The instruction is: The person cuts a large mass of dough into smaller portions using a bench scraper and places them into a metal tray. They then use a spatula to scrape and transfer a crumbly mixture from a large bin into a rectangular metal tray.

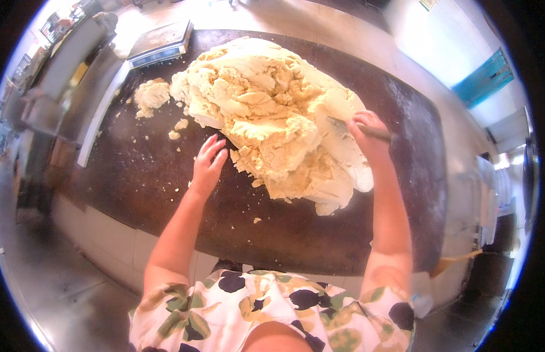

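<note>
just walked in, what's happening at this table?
A person is working a big mound of pale dough on a dark worktop. The right hand grips a knife-like tool pressed into the mound's right side. The left hand rests open on the worktop at the mound's left edge. A smaller lump lies near a scale.

Large dough mass point(278, 117) heaped on the table point(401, 205), centre to far side; small dough lump point(151, 94) just left of it, with crumbs point(178, 129) between and nearer. Weighing scale point(161, 42) at the far left corner, behind the small lump. Left hand point(208, 164) flat on the table at the mass's near left edge; right hand point(369, 132) on its right flank, grip around a knife point(366, 130) entering the dough.
</note>
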A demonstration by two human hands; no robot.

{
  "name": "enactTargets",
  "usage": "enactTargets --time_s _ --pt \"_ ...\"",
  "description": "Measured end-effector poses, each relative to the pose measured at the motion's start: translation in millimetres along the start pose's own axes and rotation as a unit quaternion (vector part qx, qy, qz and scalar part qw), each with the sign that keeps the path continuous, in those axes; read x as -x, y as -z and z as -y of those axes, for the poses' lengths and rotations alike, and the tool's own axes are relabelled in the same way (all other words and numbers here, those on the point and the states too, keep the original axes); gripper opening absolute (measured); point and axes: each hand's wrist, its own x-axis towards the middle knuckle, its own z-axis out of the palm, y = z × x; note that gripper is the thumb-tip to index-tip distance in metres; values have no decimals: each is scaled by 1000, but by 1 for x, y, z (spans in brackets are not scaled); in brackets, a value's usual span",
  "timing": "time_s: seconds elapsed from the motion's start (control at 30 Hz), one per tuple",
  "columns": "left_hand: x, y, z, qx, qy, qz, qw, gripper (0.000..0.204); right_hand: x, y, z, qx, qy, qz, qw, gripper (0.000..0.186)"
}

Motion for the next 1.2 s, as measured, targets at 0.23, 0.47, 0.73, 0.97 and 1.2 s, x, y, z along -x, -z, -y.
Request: enactTargets --time_s 0.23,0.47,0.73,0.97,1.2 --pt "-64 28 -170 174 -59 85 979 35 -66 36 42 -151 -201 225 941 37" --pt "-97 11 -245 311 -132 149 929 38 -94 -33 137 -260 -68 355 895 50" --pt "-142 8 -207 333 3 14 943 18 -112 -116 174 -106 226 315 915 60" --pt "-171 21 -183 316 -50 4 948 30 -105 -149 150 -138 160 289 934 74" --pt "-183 -15 -129 331 -70 8 941 28 -94 -166 157 -117 130 298 939 59"
